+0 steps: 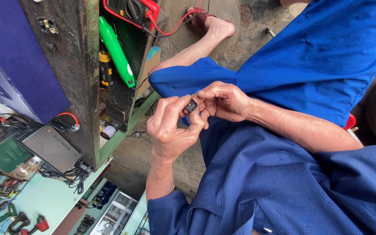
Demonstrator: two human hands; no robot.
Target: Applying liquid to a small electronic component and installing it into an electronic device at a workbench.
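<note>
**Two hands pinch a small dark part over a blue lap**

A small dark part (191, 105), boxy with a pale face, sits pinched between the fingertips of both hands. The left hand (170, 128) closes thumb and forefinger tightly on it from below and the side. The right hand (223, 101) curls in from the other side, its fingertips touching the same part, so both grips are closed on it with almost no gap. What kind of part it is cannot be told; it is too small.

To handle it well, the left hand should likely stay the steady clamp while the right fingertips do the fine work, kept over the lap so a slip lands on cloth.

Directly under the part lie the person's knees in blue work clothes (292, 174). Beyond the part, a bare foot (216, 26) rests on the concrete floor. To the left of the part stands a dark, worn shelf unit (81, 82) holding a green tool (116, 52) and a red multimeter (131, 9) with red leads. Farther left of the part are a purple case (18, 56) and a pale green bench (44, 198) with a grey box (51, 147), cables and hand tools. Nothing stands between the hands and the part.
</note>
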